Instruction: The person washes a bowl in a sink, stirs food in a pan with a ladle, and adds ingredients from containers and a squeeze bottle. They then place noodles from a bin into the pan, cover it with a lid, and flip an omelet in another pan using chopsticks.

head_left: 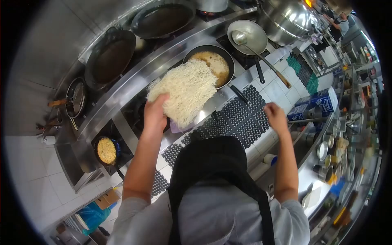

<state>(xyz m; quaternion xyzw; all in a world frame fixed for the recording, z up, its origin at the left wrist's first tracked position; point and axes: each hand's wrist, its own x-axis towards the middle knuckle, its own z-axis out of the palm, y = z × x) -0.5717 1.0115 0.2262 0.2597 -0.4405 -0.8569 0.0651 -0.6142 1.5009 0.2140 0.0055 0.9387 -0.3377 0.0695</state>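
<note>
My left hand [156, 112] is closed on the edge of a wide, pale slab of dried thin noodles [185, 87]. The slab's far end overlaps a black frying pan [231, 61], in which a brown, foamy broth [210, 61] covers the bottom. That pan sits on the stove with its handle [239, 94] pointing toward my right side. My right hand [277, 116] hangs in the air over the floor mat, apart from the pan, its fingers curled together with nothing visible in them.
A small pan with a yellow omelette-like round [106, 151] stands over a blue flame at left. Past the broth pan are a pan with a ladle [239, 37] and a large steel pot [283, 20]. Dark woks [110, 57] line the back. A person [341, 25] stands far right.
</note>
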